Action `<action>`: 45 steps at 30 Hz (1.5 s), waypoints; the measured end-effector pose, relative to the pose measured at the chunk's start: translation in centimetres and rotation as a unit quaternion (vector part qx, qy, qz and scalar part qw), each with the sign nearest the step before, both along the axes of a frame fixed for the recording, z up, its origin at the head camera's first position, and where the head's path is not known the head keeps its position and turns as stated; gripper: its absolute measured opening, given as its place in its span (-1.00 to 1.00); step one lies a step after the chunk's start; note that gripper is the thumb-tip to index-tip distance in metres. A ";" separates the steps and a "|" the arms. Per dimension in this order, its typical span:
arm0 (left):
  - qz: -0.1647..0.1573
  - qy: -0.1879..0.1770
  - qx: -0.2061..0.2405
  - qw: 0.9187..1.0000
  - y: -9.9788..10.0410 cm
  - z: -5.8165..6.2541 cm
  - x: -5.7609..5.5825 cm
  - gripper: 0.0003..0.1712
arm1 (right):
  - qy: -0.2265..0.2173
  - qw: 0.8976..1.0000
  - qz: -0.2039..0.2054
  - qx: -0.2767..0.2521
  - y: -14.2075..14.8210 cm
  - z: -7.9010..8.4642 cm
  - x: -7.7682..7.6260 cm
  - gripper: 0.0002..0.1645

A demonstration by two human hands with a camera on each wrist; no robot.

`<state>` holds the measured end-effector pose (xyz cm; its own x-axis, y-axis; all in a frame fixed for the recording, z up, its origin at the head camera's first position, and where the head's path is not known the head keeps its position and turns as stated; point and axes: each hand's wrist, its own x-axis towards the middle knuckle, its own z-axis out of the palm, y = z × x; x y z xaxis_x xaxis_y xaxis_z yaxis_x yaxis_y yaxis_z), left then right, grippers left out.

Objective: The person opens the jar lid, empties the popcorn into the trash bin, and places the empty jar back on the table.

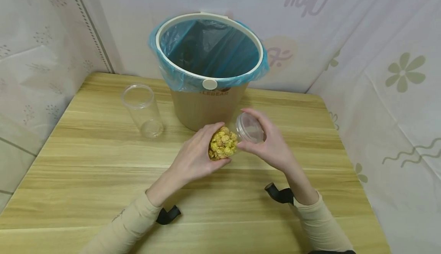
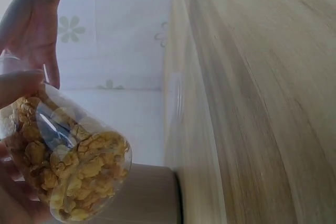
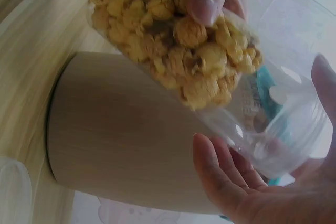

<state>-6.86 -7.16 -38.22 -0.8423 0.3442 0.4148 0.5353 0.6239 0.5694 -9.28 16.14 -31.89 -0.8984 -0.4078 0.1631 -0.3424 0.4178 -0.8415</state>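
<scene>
My left hand (image 1: 198, 152) grips a clear plastic jar with yellow popcorn (image 1: 223, 144) in it. The jar (image 3: 178, 85) is tilted, with the popcorn gathered toward its base and a see-through stretch toward the other end. At that end, my right hand (image 1: 272, 143) curls its fingers and thumb around the clear, ridged lid (image 1: 249, 127). In the right wrist view the lid end lies close to the right palm, fingertips beside the jar's wall. The left wrist view shows the popcorn-filled base (image 2: 92, 177) above the table, overlapping the bin.
A beige bin (image 1: 206, 106) lined with a blue bag (image 1: 172, 76) stands behind the hands. An uncovered clear jar (image 1: 144, 112) stands upright on the left of the wooden table (image 1: 86, 143). A clear disc (image 2: 178, 98) lies flat on the table near the bin. Patterned cloth hangs around.
</scene>
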 end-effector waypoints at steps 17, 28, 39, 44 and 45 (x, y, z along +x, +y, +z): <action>-0.009 -0.024 -0.002 1.000 -1.3 0.0 -0.1 0.12 | -0.022 0.993 0.115 0.019 1.9 0.6 -0.8 0.41; 0.090 0.242 -0.080 0.963 -1.0 -0.6 0.3 -0.12 | -0.057 0.998 0.025 -0.012 1.7 0.9 0.0 0.02; 0.096 0.262 -0.078 0.957 -0.7 -0.9 0.4 -0.12 | -0.049 0.998 -0.029 0.035 1.1 0.9 0.5 -0.26; 0.060 0.192 -0.040 0.979 -0.9 -1.0 0.5 -0.03 | -0.017 1.000 0.004 0.020 1.3 0.9 0.6 -0.17; 0.048 0.170 -0.030 0.984 -0.9 -0.9 0.5 0.01 | -0.006 1.000 0.013 0.022 1.4 0.9 0.6 -0.15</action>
<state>-6.40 -8.07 -39.15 -0.6876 0.3028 0.6599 0.6263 0.7072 0.3281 -8.70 17.56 -30.97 -0.8889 -0.4383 0.1332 -0.3433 0.4449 -0.8272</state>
